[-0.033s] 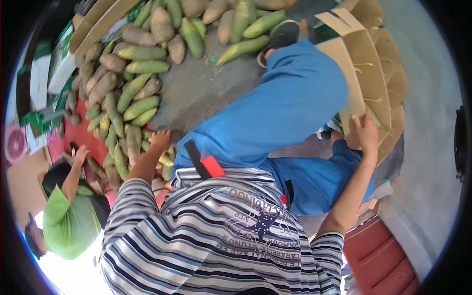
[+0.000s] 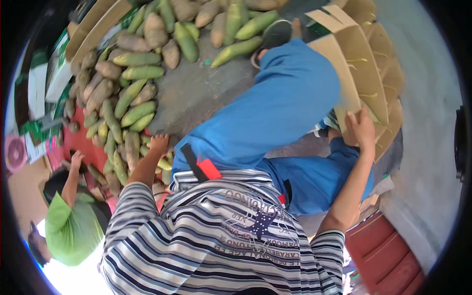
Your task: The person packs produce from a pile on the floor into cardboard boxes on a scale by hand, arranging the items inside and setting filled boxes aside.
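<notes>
My left hand [image 2: 158, 144] rests at the near edge of a heap of thick green cucumbers [image 2: 137, 114] with yellowish ends. Its fingers are apart and I see nothing held in them. Brown, rough-skinned vegetables of similar shape [image 2: 132, 41] lie mixed in. On the other side, my right hand [image 2: 362, 129] is closed over the near edge of an upright cardboard box [image 2: 339, 59], fingers on its outer wall. More flattened or nested cardboard boxes [image 2: 388, 73] stand right behind it. My bent legs in blue trousers lie between the two hands.
A person in a green shirt [image 2: 73, 228] works at the left, one hand near the heap. Beyond are a pink basket [image 2: 16, 151] and other cardboard [image 2: 96, 32]. A red slatted crate-like piece [image 2: 386, 253] lies at lower right; grey floor [image 2: 182, 98] shows in the middle.
The whole view has shifted slightly, so the heap and box sit a little further left and up. Both hands keep their places beside the heap and on the box.
</notes>
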`<state>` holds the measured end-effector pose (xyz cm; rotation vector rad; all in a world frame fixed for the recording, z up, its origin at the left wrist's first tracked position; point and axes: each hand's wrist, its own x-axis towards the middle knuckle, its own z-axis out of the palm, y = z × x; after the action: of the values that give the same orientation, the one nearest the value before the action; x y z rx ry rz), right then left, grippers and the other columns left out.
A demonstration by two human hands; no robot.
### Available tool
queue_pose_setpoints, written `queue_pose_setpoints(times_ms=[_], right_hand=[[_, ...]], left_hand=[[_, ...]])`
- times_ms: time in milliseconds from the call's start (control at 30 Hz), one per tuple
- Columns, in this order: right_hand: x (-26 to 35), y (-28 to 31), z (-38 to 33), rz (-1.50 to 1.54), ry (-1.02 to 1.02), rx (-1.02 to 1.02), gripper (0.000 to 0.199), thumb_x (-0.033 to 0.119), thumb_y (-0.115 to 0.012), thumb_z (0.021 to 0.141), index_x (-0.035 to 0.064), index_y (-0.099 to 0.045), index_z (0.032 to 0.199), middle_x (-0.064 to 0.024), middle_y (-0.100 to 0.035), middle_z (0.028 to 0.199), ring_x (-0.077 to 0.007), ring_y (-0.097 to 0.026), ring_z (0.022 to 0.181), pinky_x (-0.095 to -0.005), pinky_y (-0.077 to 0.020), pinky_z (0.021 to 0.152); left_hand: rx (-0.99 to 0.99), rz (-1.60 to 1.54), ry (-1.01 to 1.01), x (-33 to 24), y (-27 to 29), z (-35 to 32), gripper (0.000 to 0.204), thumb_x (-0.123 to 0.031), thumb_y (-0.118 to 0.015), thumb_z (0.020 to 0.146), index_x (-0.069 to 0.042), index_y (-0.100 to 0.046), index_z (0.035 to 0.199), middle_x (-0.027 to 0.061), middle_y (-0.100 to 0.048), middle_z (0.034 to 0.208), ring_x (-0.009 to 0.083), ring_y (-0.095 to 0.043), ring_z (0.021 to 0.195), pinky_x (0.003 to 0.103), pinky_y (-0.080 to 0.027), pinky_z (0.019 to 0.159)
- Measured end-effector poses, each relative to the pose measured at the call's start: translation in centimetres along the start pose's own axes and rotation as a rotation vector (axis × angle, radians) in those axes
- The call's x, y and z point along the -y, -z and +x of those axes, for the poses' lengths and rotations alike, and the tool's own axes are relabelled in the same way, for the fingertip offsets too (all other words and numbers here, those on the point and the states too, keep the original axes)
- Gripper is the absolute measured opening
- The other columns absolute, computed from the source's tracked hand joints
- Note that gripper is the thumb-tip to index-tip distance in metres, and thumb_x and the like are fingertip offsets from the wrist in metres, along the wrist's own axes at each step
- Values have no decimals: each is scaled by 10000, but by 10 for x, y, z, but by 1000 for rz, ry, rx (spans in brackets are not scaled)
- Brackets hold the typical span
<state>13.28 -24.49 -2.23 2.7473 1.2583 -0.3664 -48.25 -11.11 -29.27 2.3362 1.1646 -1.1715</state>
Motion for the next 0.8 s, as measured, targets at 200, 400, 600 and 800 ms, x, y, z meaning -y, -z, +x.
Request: queue_pose_setpoints(times_ms=[200, 400, 600, 800], right_hand=[[13, 4, 5, 14, -8, 50, 440, 326, -550, 814, -14, -434, 1069, -244, -583, 916, -379, -555, 903, -441, -434, 763], [7, 5, 0, 5, -25, 33, 340, 277, -568, 806, -3, -454, 960, -199, -600, 907, -344, -571, 895, -438, -447, 756], [7, 3, -2, 42, 49, -19, 323, 274, -553, 816, 5, -434, 951, -214, -595, 873, -357, -560, 896, -444, -436, 759], [8, 5, -1, 45, 78, -5, 326, 274, -547, 819, 0, -435, 955, -212, -592, 879, -357, -558, 890, -441, -434, 751]], left_hand=[[151, -358, -12, 19, 18, 28, 542, -408, -667, 608, -29, -569, 982, 219, -611, 920, 344, -588, 905, 422, -460, 763], [-370, -519, 1, -45, 219, 35, 637, -474, -697, 616, 15, -555, 999, 248, -601, 863, 354, -592, 853, 388, -466, 729], [-1211, -630, -471, -132, 407, -1, 583, -265, -751, 644, 5, -519, 1107, 202, -570, 1045, 326, -569, 932, 376, -448, 814], [-1390, -424, -913, -257, 520, -59, 569, -216, -733, 648, -28, -507, 1135, 155, -565, 1016, 312, -538, 951, 364, -424, 830]])
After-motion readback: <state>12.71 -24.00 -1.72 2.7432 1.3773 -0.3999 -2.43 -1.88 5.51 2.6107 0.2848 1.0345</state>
